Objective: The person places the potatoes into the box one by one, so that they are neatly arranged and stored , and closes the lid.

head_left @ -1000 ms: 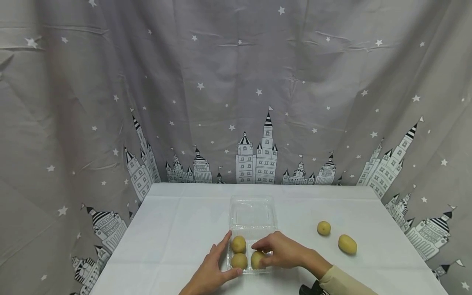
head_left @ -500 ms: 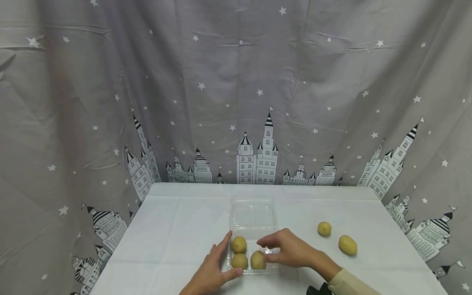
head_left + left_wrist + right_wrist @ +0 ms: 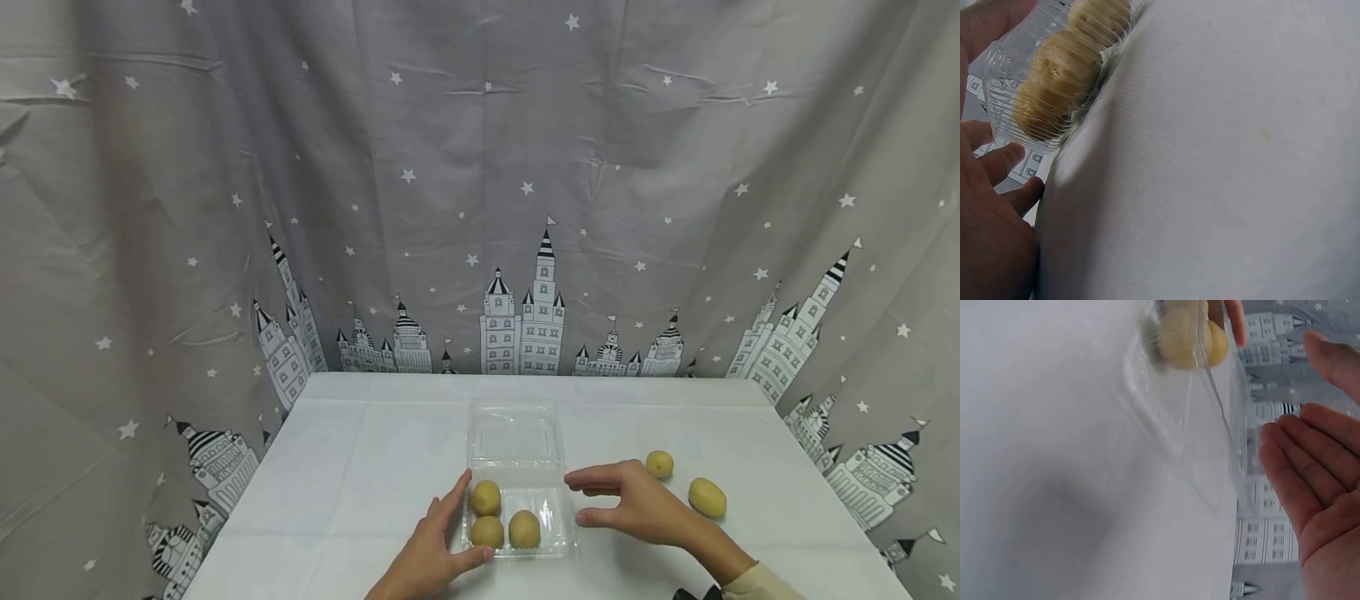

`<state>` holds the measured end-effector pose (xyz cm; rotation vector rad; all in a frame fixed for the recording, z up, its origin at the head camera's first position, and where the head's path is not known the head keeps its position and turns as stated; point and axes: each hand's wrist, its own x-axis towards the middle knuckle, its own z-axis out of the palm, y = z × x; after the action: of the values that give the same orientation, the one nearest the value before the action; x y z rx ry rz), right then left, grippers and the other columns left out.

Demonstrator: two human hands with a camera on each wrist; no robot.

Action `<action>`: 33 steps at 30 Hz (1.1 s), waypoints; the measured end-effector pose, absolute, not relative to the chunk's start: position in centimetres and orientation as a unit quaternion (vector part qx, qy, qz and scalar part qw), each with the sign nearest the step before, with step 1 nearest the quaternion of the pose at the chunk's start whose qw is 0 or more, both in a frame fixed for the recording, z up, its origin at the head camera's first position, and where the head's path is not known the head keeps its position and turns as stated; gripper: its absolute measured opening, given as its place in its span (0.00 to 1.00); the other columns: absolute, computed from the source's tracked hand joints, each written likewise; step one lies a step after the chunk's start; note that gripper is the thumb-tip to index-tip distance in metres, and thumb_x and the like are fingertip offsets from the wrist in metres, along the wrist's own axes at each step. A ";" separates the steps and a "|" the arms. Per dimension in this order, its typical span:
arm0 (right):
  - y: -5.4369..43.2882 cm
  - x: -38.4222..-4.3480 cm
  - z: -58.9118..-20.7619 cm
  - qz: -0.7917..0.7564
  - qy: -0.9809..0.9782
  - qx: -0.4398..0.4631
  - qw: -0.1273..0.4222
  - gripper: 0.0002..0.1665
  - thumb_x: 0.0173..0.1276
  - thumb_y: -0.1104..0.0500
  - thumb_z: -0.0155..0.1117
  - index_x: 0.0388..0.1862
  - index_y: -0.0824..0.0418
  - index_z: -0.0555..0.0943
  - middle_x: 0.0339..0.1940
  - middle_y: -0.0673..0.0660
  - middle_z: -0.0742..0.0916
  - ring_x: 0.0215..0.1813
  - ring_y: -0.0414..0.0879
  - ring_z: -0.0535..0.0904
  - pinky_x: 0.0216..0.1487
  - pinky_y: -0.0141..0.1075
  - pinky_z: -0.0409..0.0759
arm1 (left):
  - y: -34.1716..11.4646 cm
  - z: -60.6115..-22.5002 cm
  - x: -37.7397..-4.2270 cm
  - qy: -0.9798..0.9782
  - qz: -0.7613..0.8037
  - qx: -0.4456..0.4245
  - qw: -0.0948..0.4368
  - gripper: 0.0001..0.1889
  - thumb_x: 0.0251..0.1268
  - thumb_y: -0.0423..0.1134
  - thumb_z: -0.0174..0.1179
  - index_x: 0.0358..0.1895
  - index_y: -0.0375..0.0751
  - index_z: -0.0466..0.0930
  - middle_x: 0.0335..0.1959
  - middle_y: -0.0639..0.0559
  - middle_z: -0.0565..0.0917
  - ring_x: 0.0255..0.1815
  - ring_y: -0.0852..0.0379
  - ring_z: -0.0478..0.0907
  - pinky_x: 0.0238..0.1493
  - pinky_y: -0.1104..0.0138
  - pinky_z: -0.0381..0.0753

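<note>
A clear plastic clamshell container [image 3: 556,510] stands on the white table with its lid [image 3: 514,433] folded back. Two potatoes sit in its left half, a rear potato [image 3: 486,497] and a front potato [image 3: 487,532]. A third potato [image 3: 524,529] lies front right inside. My left hand [image 3: 429,546] steadies the container, straight fingers along its left side and thumb at the front edge; ribbed plastic wall and potatoes [image 3: 1063,72] show beside it in the left wrist view. My right hand [image 3: 645,507], holding nothing, hovers right of the container, fingers extended and thumb apart.
Two more potatoes lie on the table at the right, a small round potato [image 3: 659,465] behind my right hand and a longer potato [image 3: 707,497] beyond its wrist. A grey curtain [image 3: 450,167] printed with stars and castles hangs behind the white-covered table [image 3: 360,467].
My right hand has let go of the front right potato, leaving it in the container, and has moved right, out past the container's edge. The left hand stays where it was.
</note>
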<state>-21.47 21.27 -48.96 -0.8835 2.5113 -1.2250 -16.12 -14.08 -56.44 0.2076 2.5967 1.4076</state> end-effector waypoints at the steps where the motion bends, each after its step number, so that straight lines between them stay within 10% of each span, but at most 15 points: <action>1: 21.8 -21.3 -49.0 -0.417 0.853 -0.298 0.097 0.31 0.71 0.47 0.81 0.68 0.60 0.87 0.64 0.57 0.92 0.63 0.58 0.91 0.64 0.44 0.90 | -14.1 -56.4 -16.1 0.874 0.473 0.068 0.091 0.59 0.60 0.63 0.79 0.91 0.65 0.52 0.90 0.40 0.60 0.83 0.08 0.45 0.70 0.11 0.49; 28: 31.7 -16.8 -49.2 -0.447 0.888 -0.109 -0.013 0.33 0.67 0.55 0.84 0.68 0.64 0.86 0.63 0.63 0.92 0.58 0.27 0.88 0.58 0.33 0.91 | -14.0 -56.4 -16.2 0.872 0.476 0.070 0.092 0.59 0.60 0.62 0.79 0.91 0.63 0.53 0.90 0.39 0.60 0.83 0.08 0.44 0.71 0.11 0.48; 33: 32.9 -16.1 -49.4 -0.420 0.905 -0.063 -0.011 0.34 0.67 0.51 0.84 0.69 0.61 0.86 0.63 0.59 0.92 0.56 0.35 0.91 0.59 0.34 0.90 | -14.1 -56.5 -16.2 0.871 0.476 0.073 0.093 0.58 0.61 0.62 0.79 0.91 0.64 0.52 0.90 0.39 0.60 0.83 0.07 0.43 0.71 0.11 0.48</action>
<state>-16.06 32.87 -49.37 -0.2004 2.8640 -1.3274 -16.24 -14.08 -56.51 0.2166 2.5858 1.4131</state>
